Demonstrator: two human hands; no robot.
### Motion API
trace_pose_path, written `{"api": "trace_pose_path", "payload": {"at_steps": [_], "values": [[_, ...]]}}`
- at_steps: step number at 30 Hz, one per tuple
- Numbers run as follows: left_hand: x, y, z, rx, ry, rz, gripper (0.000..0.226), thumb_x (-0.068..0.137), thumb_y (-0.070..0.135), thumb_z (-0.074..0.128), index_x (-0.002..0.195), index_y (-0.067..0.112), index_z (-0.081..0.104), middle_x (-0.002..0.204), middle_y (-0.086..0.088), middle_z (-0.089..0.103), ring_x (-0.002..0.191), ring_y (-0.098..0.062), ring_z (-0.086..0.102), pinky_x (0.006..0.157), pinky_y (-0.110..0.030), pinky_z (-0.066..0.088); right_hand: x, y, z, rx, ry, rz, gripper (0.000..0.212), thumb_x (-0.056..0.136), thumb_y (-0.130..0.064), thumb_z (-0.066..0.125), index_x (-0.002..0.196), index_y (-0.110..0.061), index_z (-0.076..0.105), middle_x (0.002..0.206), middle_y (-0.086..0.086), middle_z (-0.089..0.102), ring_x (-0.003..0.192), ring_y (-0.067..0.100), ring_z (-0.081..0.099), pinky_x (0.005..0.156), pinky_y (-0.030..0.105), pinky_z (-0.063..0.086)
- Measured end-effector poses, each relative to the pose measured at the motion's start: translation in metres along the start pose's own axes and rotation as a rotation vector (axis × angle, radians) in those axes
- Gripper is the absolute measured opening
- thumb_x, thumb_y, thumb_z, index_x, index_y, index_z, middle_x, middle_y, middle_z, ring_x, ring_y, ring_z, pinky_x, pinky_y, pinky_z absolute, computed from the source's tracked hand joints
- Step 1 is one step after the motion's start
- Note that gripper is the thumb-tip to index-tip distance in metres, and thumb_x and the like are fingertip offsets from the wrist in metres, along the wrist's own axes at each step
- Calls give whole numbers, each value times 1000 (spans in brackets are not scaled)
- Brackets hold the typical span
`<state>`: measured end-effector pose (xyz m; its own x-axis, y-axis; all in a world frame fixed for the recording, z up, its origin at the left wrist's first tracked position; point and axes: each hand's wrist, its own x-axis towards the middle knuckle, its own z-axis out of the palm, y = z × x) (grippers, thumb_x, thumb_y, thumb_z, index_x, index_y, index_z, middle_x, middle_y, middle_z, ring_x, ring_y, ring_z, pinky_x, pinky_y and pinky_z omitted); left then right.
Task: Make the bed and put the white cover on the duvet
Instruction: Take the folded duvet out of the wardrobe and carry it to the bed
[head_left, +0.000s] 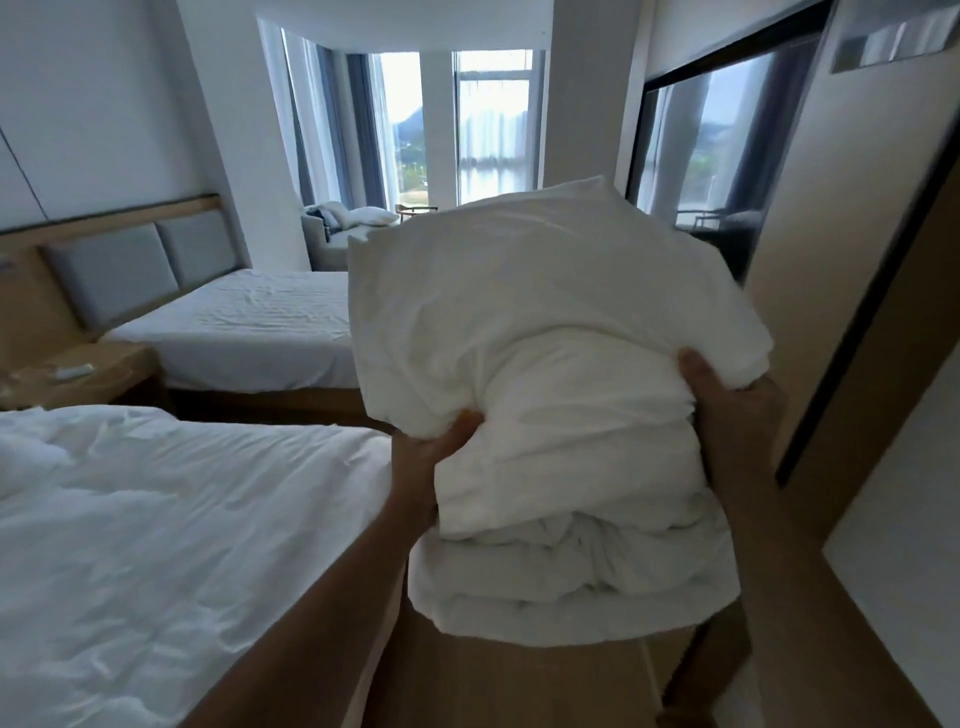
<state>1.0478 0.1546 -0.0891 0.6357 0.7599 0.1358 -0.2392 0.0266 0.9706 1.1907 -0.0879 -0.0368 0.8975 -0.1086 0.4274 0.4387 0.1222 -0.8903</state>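
- The folded white bedding (545, 338) is held up in the air in front of the person, to the right of the near bed (156, 519) and above the wooden floor (493, 686); it touches neither.
- It is a thick stack: a flatter, smoother fold lies on top and tilts away towards the room; rumpled, puffier layers hang below it; whether this is the cover, the duvet or both I cannot tell.
- The left hand (441, 441) grips the stack's left side; its fingers are curled into a fold and mostly buried in the cloth.
- The right hand (727, 395) grips the right side; the thumb presses over the top of a fold; the other fingers are hidden behind the cloth.
- Both forearms reach up from the lower edge of the view.
- The near bed is covered in creased white cloth, bunched at its far left.
- The far bed (249, 322) carries a flat white sheet; behind it stands a headboard (119, 265) with grey padded panels.
- Between the two beds sits a wooden bedside cabinet (114, 379); a small pale object (75, 371) lies on it, too blurred to name.
- At the back are tall windows (493, 119) and a grey sofa (327, 244) with a white pillow (371, 214) on it.
- A dark reflective panel (727, 156) is on the right-hand wall.
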Motion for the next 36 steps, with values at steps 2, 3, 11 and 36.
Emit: {"api": "trace_pose_path", "payload": {"at_steps": [2,3,11,36], "values": [[66,-10,25,15,11,22,38,74,23,89,107,17,71,94,8,78,90,-4,73,68,-9,52,59,36,38,3,13,12,41,80,-41,84,113,-21,71,103,-10,72,92,5,70,81,30,57],[98,-13,36,20,22,28,42,74,23,89,110,14,71,97,5,78,92,-6,73,68,-10,52,85,50,59,-7,26,26,51,78,-45,84,118,-18,71,110,-5,73,99,13,70,87,36,57],[356,-65,86,39,74,19,31,79,14,86,106,4,73,94,-1,79,89,-9,74,68,-12,51,266,170,241,28,-41,115,20,83,-28,84,94,-36,69,100,-20,69,88,-6,68,86,29,54],[1242,-256,124,56,407,-126,17,81,21,84,91,15,72,81,9,78,79,-3,73,62,-9,51,792,614,960,-48,-338,250,47,85,-34,80,124,-13,67,113,-2,67,105,16,65,71,8,46]]}}
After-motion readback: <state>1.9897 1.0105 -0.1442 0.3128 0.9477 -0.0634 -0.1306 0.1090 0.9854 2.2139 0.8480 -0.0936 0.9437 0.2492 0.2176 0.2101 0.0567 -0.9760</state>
